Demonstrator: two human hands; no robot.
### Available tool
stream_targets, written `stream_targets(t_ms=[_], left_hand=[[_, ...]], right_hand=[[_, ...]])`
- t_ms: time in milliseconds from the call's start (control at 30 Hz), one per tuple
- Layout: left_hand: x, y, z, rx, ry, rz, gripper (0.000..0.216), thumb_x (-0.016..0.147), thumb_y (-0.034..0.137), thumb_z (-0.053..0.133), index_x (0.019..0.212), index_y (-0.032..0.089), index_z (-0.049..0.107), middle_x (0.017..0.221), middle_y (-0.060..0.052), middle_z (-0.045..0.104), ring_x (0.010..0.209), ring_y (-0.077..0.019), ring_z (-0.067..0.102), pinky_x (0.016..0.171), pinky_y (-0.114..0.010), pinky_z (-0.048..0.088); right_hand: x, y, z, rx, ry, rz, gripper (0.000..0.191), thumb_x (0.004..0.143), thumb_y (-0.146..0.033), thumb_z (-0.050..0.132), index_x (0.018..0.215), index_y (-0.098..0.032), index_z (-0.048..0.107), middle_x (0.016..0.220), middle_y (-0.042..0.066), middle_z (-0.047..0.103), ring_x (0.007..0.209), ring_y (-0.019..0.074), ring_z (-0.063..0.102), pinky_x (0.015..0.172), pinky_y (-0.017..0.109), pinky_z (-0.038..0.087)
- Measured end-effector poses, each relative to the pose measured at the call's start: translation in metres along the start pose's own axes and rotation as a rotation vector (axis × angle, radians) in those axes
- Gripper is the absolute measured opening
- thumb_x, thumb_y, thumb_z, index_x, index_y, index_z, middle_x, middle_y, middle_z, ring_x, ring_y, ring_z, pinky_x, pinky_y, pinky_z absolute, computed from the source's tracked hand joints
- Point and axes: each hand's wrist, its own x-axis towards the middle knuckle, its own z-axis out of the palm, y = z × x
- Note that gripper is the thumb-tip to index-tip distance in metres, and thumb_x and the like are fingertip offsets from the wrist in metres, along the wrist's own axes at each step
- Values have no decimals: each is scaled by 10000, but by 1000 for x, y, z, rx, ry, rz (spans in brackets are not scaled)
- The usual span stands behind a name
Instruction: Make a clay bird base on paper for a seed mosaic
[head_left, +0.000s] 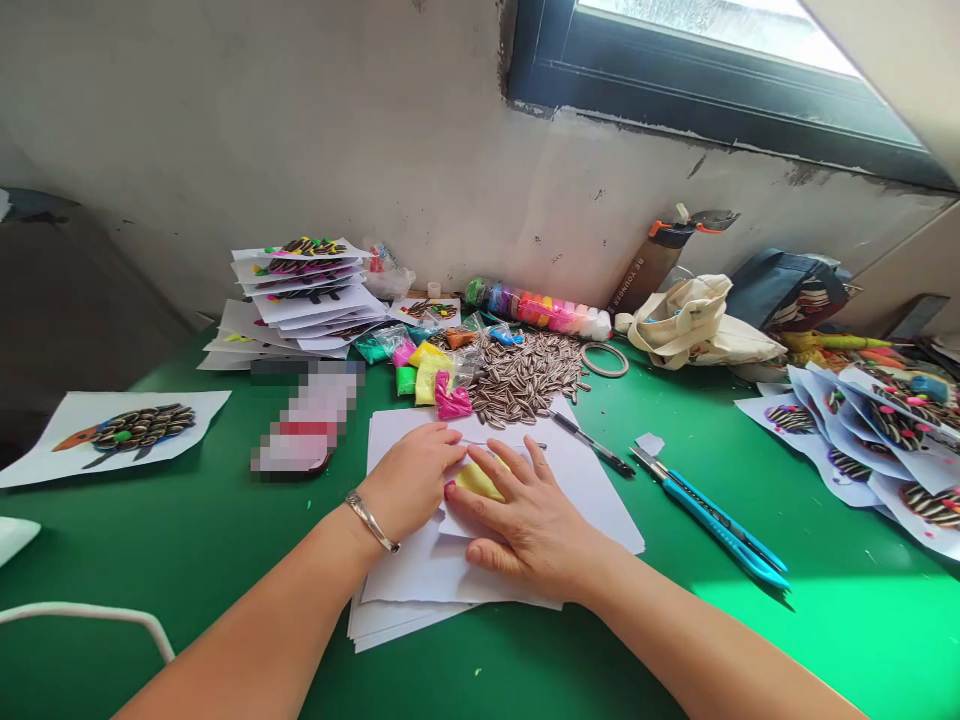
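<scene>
My right hand (pixel 525 510) lies flat with its fingers spread on a small white sheet of paper (pixel 457 522). Under its fingers shows a flattened patch of yellow modelling clay (pixel 480 481). A bit of pink clay (pixel 450 490) sits by the right index fingertip. My left hand (pixel 412 470), with a silver bracelet at the wrist, is closed at the sheet's left side, its fingers bent and together; whatever they hold is hidden. Larger white sheets (pixel 409 575) are stacked underneath. A pen (pixel 592 443) rests on the stack's right edge.
Beyond the paper are a heap of sunflower seeds (pixel 525 375) and bagged clay (pixel 431 375). A blue utility knife (pixel 712 515) lies right, near finished seed pictures (pixel 892 430). More pictures (pixel 307 300) are piled back left; one picture (pixel 135 435) and a phone-like blurred object (pixel 304 425) lie left.
</scene>
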Motion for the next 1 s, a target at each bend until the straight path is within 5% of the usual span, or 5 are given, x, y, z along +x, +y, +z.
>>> stream_targets(t_ms=[300,600,1000], left_hand=[[-2,-3,3,14,7,23,311,793,7,545,1004,172,704,1177,-100,667,1188,-266,551,1027,-413,457],[-3,0,1,41,-8,-11,353,810,21,494,1080,138,688,1218,-113,654,1201,-262,544,1047,-409,448],[-3,-2,4,29,17,-25,398,791,13,454,1085,138,691,1227,-119,649,1202,-256,542,1051,-410,448]], right_hand=[[-5,16,-25,36,71,198,458,980,-497,345,1358,-291,500,1463,81,446,1360,291,338,1119,641,179],[11,-3,-6,24,26,6,520,966,-561,323,1391,-290,452,1513,96,370,1349,330,340,1084,687,190],[6,0,-5,30,-13,-13,563,959,-600,280,1418,-305,418,1551,108,294,1387,358,286,1084,697,154]])
